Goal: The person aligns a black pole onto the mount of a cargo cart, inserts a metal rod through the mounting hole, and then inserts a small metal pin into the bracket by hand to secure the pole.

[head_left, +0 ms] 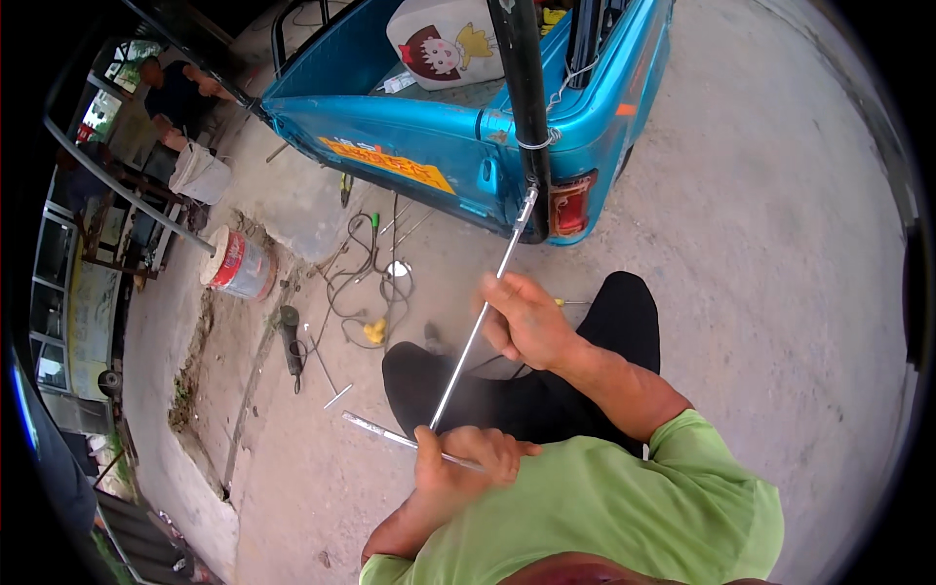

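A long silver T-handle socket wrench [459, 380] runs from my lap up to the blue three-wheeler. Its socket end meets the foot of a black post [526, 97] at the vehicle's rear corner, beside the red tail light [572, 206]; the fastener is hidden. My left hand [473, 456] is closed around the crossbar, with one end of the bar sticking out to the left. Farther up, my right hand [529, 317] has its fingers curled around the shaft.
On the ground lie an angle grinder [291, 341], another T-handle wrench [331, 382], a tangled cable [369, 268] with a yellow plug [374, 331], and pliers [346, 188]. A bucket holding a pole [242, 263] stands at left. Another person [180, 93] sits behind a white bucket [202, 175].
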The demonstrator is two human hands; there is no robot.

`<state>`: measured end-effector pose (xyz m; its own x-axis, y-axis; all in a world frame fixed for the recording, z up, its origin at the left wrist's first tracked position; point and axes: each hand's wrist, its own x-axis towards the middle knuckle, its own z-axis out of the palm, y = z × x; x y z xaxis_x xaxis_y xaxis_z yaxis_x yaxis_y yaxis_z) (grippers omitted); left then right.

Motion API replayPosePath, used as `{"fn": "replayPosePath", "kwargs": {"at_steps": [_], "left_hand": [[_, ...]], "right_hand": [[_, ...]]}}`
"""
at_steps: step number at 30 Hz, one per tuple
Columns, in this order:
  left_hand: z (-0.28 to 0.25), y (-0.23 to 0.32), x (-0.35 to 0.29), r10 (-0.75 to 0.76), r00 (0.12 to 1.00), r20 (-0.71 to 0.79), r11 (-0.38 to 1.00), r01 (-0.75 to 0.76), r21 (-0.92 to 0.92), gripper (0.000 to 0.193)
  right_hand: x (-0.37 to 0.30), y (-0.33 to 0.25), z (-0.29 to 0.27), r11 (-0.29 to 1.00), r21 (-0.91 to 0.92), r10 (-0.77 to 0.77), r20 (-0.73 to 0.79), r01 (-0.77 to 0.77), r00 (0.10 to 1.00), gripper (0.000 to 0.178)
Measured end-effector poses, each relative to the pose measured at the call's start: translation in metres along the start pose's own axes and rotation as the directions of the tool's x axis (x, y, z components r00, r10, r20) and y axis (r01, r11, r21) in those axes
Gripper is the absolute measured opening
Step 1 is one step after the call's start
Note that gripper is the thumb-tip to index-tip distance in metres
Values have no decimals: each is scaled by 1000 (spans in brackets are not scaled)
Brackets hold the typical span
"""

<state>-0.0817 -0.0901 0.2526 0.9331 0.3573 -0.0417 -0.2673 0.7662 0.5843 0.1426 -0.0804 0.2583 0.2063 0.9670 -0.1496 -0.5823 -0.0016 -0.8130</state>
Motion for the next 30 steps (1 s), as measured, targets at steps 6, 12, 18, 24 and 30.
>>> {"fn": "replayPosePath", "kwargs": {"at_steps": [6,12,18,24,30], "left_hand": [[-14,40,-33,334,863,-380,667,69,742,78],[-10,54,-24,393,807,-442,869,-169,464,48],[-21,15,-30,-72,865,-496,924,-130,-360,57],[-15,22,-43,553,584,-594,718,29,696,47],[-6,36,-41,674,699,239,-307,-29,951,34]], "right_hand": [[-2,4,-5,1000,16,-14,-15,15,1000,42],[-5,-1,-2,999,33,-19,6,19,1000,42],[-1,-1,-5,997,68,-30,-7,31,1000,43],[-5,-2,-2,994,97,-52,-29,54,998,44],[-2,4,-3,990,126,-51,-50,57,997,41]]}}
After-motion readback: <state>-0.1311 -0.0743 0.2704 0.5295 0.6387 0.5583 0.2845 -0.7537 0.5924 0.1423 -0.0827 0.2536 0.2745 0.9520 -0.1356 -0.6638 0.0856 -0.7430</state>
